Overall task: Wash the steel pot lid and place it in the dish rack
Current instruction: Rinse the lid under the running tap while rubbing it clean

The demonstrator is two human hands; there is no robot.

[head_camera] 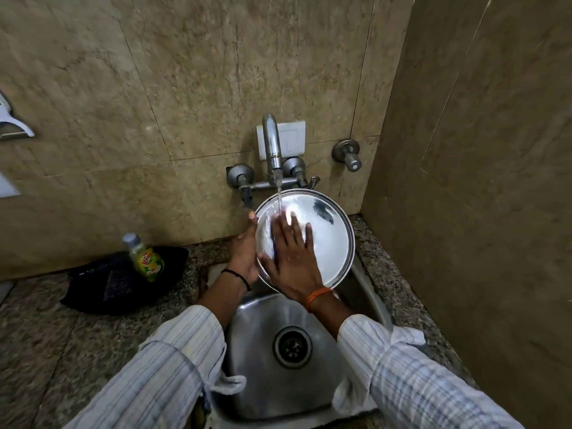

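Water (279, 196) runs in a thin stream from the curved tap (272, 144) on the tiled wall and lands on the upper left part of the steel pot lid (328, 243). The lid is held tilted above the back edge of the steel sink (247, 351), its shiny inner face turned toward the camera, just below the tap's mixer body.

The left hand (244, 252) grips the lid by its left rim, thumb tip showing above the edge and the fingers hidden behind the metal, so it is closed on the lid. A thin black band sits on that wrist. The right hand (294, 261) lies flat on the lid's face with fingers spread wide, the fingertips reaching up into the falling water; it presses on the lid and grasps nothing. An orange thread band circles the right wrist. Both arms wear pale striped sleeves, rolled back at the forearm.

The sink's round drain (292, 346) shows bare below the hands. To the left, on the speckled stone surface (46, 351), a small green and yellow dish-soap bottle (145, 258) stands tilted on a black cloth-like heap (102, 289), well apart from the lid. A second valve (348, 154) is fixed to the wall right of the tap.
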